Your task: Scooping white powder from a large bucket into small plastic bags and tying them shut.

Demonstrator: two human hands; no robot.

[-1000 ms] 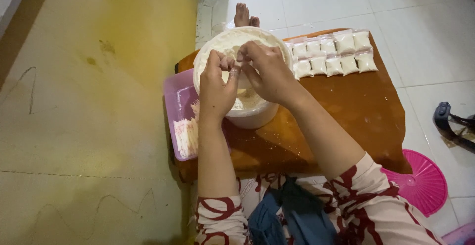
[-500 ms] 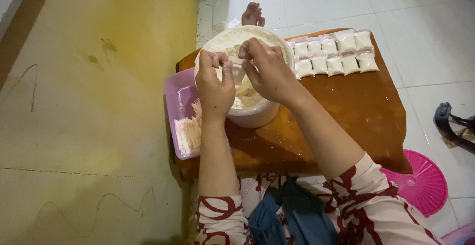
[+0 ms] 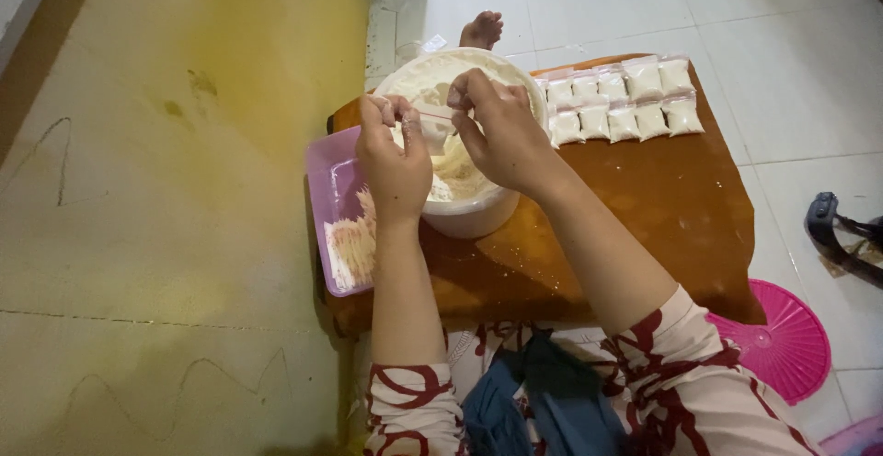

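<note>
Two hands meet over the white bowl (image 3: 474,217) in the head view: your left hand (image 3: 395,157) and right hand (image 3: 501,134) pinch a small clear bag (image 3: 430,125) between closed fingertips. Filled bags (image 3: 625,106) lie on the brown board (image 3: 662,217); a pink tray (image 3: 336,198) sits beside the bowl.

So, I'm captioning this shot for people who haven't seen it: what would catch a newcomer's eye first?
Probably the two hands, left hand and right hand, pinching a small clear bag over a white tub of pale powder at the low brown table. Next, the neat rows of filled packets at the table's far edge, then the pink tray on the left.
</note>
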